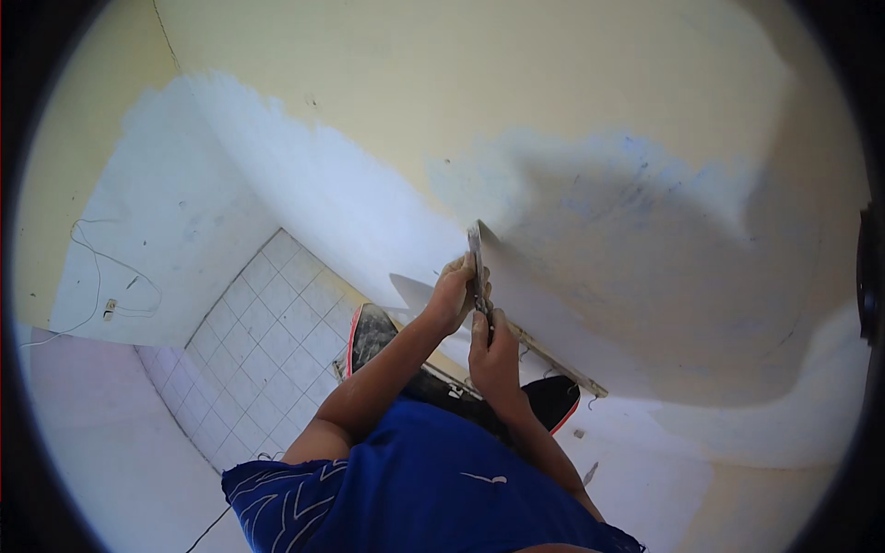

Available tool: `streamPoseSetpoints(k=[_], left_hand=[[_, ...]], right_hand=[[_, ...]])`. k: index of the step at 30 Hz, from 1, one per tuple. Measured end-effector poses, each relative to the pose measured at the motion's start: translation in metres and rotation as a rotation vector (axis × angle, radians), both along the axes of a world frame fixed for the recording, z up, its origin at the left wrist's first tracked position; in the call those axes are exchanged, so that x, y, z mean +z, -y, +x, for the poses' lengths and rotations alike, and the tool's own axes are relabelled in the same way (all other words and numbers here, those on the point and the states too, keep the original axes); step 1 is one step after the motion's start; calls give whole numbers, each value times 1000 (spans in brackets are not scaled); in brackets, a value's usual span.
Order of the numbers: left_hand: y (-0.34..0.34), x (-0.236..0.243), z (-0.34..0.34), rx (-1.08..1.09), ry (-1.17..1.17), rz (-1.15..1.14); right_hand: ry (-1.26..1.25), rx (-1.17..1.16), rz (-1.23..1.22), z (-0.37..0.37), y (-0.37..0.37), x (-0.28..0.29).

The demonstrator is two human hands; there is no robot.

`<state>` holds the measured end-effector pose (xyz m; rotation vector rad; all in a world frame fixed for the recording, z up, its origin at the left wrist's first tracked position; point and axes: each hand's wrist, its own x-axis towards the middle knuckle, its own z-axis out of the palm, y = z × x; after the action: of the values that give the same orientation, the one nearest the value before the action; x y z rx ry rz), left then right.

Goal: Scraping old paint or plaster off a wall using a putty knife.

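In front of the wall, both my hands are on a scraper (pixel 477 249) with a thin, smeared metal blade, seen almost edge-on. My right hand (pixel 494 355), the lower one, is closed around its handle end. Just above it, my left hand (pixel 452 293) grips the tool along the blade; some of its fingers are hidden behind the metal. The blade's tip points up, close to the wall (pixel 608 249), where a rough greyish-white coated patch meets cream paint. Whether the blade touches the wall, I cannot tell.
A wooden rail with metal hooks (pixel 562 361) runs along the wall below my hands. White floor tiles (pixel 267 323) lie down to the left. On the left wall a loose cable (pixel 97 263) hangs by a socket (pixel 110 309). A dark object (pixel 867 276) is at the right edge.
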<state>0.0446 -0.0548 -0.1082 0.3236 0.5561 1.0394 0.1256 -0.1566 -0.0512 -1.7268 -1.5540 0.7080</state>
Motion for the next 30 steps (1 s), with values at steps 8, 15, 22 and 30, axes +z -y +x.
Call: streamPoseSetpoints(k=[8, 15, 22, 30], left_hand=[[-2, -9, 4, 46, -13, 22], [4, -19, 7, 14, -16, 16], [7, -7, 10, 38, -9, 15], [-1, -1, -6, 71, -55, 9]], right_hand=[[-121, -41, 0, 1, -4, -3], [-70, -10, -33, 6, 5, -4], [-111, -6, -69, 13, 2, 3], [-114, 32, -6, 5, -3, 1]])
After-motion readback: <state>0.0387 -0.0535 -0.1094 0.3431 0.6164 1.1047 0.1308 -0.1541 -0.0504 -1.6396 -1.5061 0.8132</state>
